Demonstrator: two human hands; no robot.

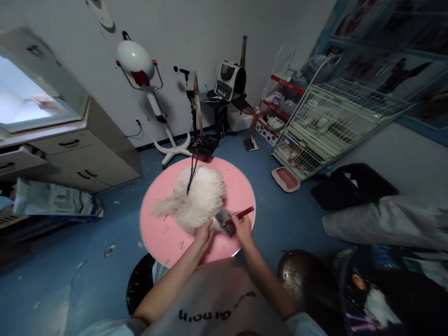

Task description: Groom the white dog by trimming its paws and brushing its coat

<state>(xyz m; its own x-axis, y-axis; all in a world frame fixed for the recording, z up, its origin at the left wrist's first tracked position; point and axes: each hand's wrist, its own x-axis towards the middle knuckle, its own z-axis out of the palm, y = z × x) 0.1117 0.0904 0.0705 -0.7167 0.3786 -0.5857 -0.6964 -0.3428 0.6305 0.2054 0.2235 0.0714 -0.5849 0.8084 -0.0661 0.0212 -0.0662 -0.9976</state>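
A white, long-haired animal lies on a round pink grooming table; I cannot tell whether it is a dog or a cat. Thin black cords run from the stand behind down to its body. At its near side my left hand is closed, thumb up, on its fur or a leg. My right hand grips a slicker brush with a dark red handle. The grey brush head rests against the fur just right of my left hand. Loose tufts of fur lie on the tabletop.
Behind the table stand a white floor dryer and a pet carrier. At right are a wire cage, a litter tray and a person's grey trouser leg. A brown stool is close on my right; cabinets line the left.
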